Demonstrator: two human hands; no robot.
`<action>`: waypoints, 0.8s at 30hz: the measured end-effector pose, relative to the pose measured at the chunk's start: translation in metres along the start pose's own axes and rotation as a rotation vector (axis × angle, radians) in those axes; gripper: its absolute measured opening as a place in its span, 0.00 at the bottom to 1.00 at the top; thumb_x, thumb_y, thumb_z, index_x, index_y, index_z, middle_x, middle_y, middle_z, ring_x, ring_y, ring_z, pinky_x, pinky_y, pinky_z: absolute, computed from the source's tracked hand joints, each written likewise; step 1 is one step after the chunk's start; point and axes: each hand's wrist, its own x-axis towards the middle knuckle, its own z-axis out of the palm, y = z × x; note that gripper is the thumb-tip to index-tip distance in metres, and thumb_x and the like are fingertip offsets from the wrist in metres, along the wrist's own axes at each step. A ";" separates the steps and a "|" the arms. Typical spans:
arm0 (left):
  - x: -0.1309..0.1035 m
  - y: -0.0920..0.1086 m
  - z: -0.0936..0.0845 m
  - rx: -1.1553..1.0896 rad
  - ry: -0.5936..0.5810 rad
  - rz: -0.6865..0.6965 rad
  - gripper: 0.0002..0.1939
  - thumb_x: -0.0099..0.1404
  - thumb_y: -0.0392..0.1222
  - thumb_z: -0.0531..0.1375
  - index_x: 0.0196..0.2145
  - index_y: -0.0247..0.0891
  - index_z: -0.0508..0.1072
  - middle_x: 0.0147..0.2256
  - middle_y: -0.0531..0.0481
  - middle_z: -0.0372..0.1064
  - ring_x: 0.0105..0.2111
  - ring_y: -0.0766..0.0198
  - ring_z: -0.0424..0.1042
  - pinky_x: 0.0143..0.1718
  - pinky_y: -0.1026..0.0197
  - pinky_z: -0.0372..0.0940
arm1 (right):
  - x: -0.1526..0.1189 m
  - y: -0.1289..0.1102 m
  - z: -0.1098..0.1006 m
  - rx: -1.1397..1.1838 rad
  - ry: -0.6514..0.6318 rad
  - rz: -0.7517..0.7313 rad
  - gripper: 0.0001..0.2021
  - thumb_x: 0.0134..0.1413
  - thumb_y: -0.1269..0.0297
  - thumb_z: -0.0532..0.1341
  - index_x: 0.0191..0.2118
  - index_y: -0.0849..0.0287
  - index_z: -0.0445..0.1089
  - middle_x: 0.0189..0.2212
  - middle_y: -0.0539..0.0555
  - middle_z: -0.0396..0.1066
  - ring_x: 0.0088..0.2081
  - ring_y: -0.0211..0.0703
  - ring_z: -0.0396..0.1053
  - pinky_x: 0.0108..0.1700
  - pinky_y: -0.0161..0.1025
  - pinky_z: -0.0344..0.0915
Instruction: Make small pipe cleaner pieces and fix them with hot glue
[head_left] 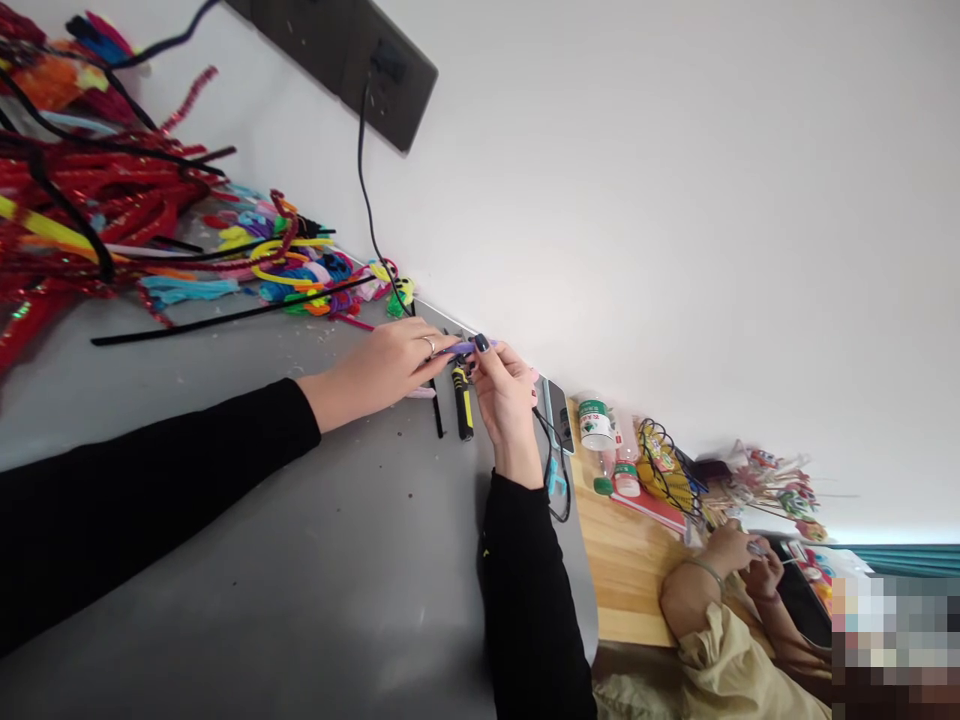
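Observation:
Both hands meet over the grey table (360, 560) near the wall. A short purple pipe cleaner (463, 347) runs between them. My left hand (386, 365), wearing a ring, pinches one end with its fingers nearly straight. My right hand (504, 392), with dark nail polish, grips the other end between thumb and fingers. Just below them lies a tool with a yellow and black handle (463, 405); the hands partly hide its head. Beside it are a short black pipe cleaner (438, 415) and a pale pink piece (421, 393).
Heaped pipe cleaners (127, 200), mostly red, cover the table's left. A black cable (363, 170) hangs from a wall socket strip (352, 60). Right of my hands are a phone (559, 415), bottles (626, 470) and a yellow basket (664, 465). A co-worker's hands (750, 560) work farther right.

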 end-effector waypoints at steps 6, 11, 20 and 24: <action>0.008 0.002 -0.007 -0.430 -0.081 -0.444 0.26 0.74 0.62 0.56 0.37 0.38 0.82 0.33 0.45 0.81 0.32 0.57 0.79 0.35 0.59 0.73 | 0.001 0.000 -0.002 -0.027 -0.003 -0.027 0.14 0.46 0.55 0.76 0.29 0.54 0.73 0.28 0.46 0.73 0.31 0.35 0.67 0.38 0.36 0.66; 0.011 -0.002 -0.008 -0.697 -0.159 -0.579 0.26 0.69 0.64 0.61 0.30 0.37 0.79 0.31 0.43 0.80 0.31 0.58 0.78 0.33 0.58 0.74 | 0.001 0.001 -0.001 -0.015 -0.025 -0.060 0.14 0.45 0.53 0.78 0.31 0.55 0.78 0.30 0.47 0.75 0.33 0.35 0.68 0.39 0.35 0.66; 0.012 0.001 -0.010 -0.782 0.008 -0.577 0.21 0.64 0.54 0.69 0.46 0.36 0.84 0.32 0.45 0.81 0.31 0.60 0.77 0.35 0.58 0.75 | 0.001 0.003 -0.002 -0.062 -0.002 -0.105 0.13 0.47 0.53 0.76 0.33 0.54 0.78 0.33 0.49 0.77 0.36 0.38 0.71 0.42 0.38 0.68; 0.012 0.006 -0.011 -0.833 0.048 -0.578 0.20 0.59 0.52 0.72 0.45 0.37 0.85 0.32 0.46 0.82 0.31 0.60 0.76 0.37 0.57 0.75 | 0.002 0.002 -0.002 -0.023 0.002 -0.112 0.12 0.47 0.54 0.76 0.33 0.53 0.78 0.31 0.47 0.76 0.34 0.37 0.69 0.41 0.37 0.67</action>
